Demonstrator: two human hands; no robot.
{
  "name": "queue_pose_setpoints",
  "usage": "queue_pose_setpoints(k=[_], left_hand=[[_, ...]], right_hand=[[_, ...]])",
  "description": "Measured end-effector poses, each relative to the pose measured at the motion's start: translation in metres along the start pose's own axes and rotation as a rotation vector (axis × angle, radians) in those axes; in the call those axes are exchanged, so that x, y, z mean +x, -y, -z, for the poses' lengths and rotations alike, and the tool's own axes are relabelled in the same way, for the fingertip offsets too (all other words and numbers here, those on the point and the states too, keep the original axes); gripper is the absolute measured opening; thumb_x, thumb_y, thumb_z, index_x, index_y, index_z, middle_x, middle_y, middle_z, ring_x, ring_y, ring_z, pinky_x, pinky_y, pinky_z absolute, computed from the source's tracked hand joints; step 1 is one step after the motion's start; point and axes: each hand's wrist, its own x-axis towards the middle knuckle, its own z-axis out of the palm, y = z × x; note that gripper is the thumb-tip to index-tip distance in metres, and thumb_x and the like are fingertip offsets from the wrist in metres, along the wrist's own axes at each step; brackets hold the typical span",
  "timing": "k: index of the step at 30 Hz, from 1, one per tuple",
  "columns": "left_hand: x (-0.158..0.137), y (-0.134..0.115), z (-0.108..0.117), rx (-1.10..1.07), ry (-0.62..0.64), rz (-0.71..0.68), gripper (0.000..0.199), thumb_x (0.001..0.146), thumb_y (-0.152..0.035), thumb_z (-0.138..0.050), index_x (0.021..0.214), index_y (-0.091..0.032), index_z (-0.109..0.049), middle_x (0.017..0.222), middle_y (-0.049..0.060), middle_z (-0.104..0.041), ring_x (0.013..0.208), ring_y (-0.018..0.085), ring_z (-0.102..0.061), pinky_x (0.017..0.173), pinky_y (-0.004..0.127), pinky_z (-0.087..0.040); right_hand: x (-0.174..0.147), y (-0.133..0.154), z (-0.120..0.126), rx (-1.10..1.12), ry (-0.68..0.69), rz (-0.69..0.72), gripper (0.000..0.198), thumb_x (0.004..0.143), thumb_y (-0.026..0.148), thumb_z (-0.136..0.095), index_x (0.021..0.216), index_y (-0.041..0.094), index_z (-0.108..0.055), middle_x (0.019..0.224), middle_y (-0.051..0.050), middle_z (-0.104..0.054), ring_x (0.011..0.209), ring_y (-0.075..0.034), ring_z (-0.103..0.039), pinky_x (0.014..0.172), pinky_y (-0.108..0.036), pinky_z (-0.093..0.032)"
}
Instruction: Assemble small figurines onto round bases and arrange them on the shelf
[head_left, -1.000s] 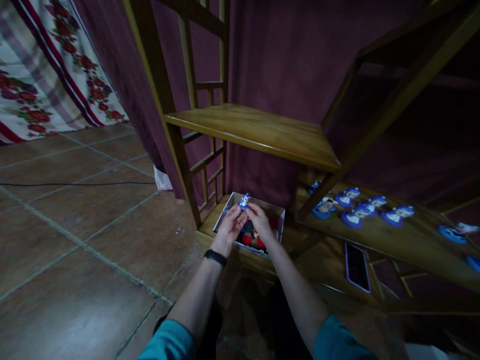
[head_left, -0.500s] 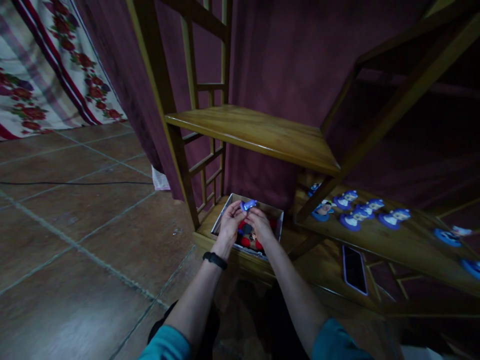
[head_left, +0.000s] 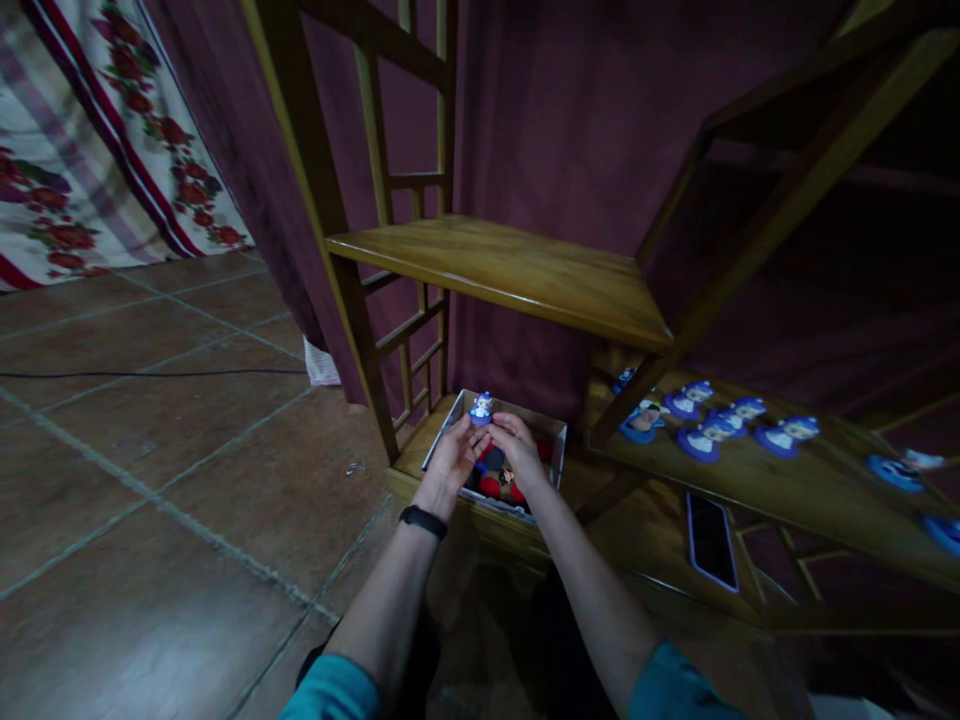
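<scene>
A small white and purple figurine (head_left: pixel 481 407) stands upright at the fingertips of both my hands, above an open cardboard box (head_left: pixel 556 450). Palm turned up, my left hand (head_left: pixel 456 452) supports its purple base from the left. The fingers of my right hand (head_left: pixel 514 440) hold the base from the right. Inside the box lie several red and dark figures (head_left: pixel 491 485), partly covered by my hands.
A wooden shelf board (head_left: pixel 502 265) juts out above the box. To the right, several similar figurines (head_left: pixel 705 438) stand on a ledge, with a phone (head_left: pixel 711 540) lying below them. A wooden post (head_left: pixel 345 300) rises on the left, beside the tiled floor (head_left: pixel 225 480).
The figurine has gone from lying tilted between my fingers to standing upright, slightly further left. My left hand has turned more palm up.
</scene>
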Motion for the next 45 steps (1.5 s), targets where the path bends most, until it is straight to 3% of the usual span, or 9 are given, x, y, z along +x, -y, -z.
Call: queue_pose_setpoints(k=[7, 13, 21, 26, 31, 45], left_hand=[[0.000, 0.006, -0.004, -0.025, 0.017, 0.078, 0.022, 0.085, -0.031, -0.052, 0.091, -0.012, -0.061, 0.082, 0.010, -0.067, 0.075, 0.015, -0.064, 0.074, 0.028, -0.051], [-0.013, 0.015, -0.005, -0.020, 0.007, 0.049, 0.026, 0.085, -0.033, -0.051, 0.092, -0.011, -0.061, 0.084, 0.011, -0.068, 0.078, 0.015, -0.064, 0.077, 0.027, -0.050], [-0.039, 0.020, -0.016, -0.038, 0.045, 0.052, 0.021, 0.086, -0.022, -0.049, 0.099, -0.010, -0.059, 0.091, 0.012, -0.067, 0.086, 0.017, -0.065, 0.082, 0.031, -0.050], [-0.061, 0.019, -0.020, -0.063, 0.043, 0.119, 0.025, 0.086, -0.030, -0.049, 0.096, -0.010, -0.060, 0.092, 0.013, -0.066, 0.086, 0.016, -0.064, 0.079, 0.029, -0.051], [-0.077, 0.028, -0.011, -0.059, 0.015, 0.183, 0.027, 0.086, -0.035, -0.048, 0.092, -0.011, -0.061, 0.088, 0.011, -0.067, 0.078, 0.015, -0.065, 0.073, 0.027, -0.052], [-0.067, 0.046, -0.006, -0.056, -0.057, 0.160, 0.030, 0.087, -0.035, -0.046, 0.089, -0.010, -0.061, 0.085, 0.013, -0.066, 0.077, 0.016, -0.064, 0.072, 0.028, -0.051]], right_hand=[[0.002, 0.004, -0.003, 0.026, 0.129, -0.001, 0.042, 0.063, 0.031, -0.068, 0.103, 0.022, -0.061, 0.103, -0.002, -0.066, 0.095, -0.019, -0.059, 0.089, -0.033, -0.043], [-0.004, -0.001, -0.003, 0.062, 0.095, 0.015, 0.038, 0.058, 0.027, -0.071, 0.095, 0.021, -0.063, 0.092, -0.001, -0.067, 0.087, -0.018, -0.060, 0.086, -0.032, -0.046], [-0.024, 0.008, 0.007, 0.056, 0.074, 0.012, 0.041, 0.055, 0.028, -0.073, 0.094, 0.020, -0.065, 0.090, -0.001, -0.067, 0.085, -0.018, -0.060, 0.086, -0.033, -0.046], [-0.047, 0.020, 0.013, 0.093, 0.079, 0.028, 0.037, 0.057, 0.030, -0.072, 0.093, 0.020, -0.067, 0.089, -0.002, -0.068, 0.085, -0.017, -0.060, 0.088, -0.033, -0.044], [-0.070, 0.012, 0.017, 0.130, 0.070, -0.003, 0.034, 0.060, 0.032, -0.070, 0.092, 0.021, -0.068, 0.092, -0.002, -0.068, 0.090, -0.019, -0.061, 0.089, -0.034, -0.044], [-0.072, 0.005, 0.024, 0.045, -0.013, -0.010, 0.029, 0.062, 0.026, -0.065, 0.090, 0.021, -0.067, 0.085, 0.000, -0.067, 0.085, -0.018, -0.060, 0.083, -0.031, -0.045]])
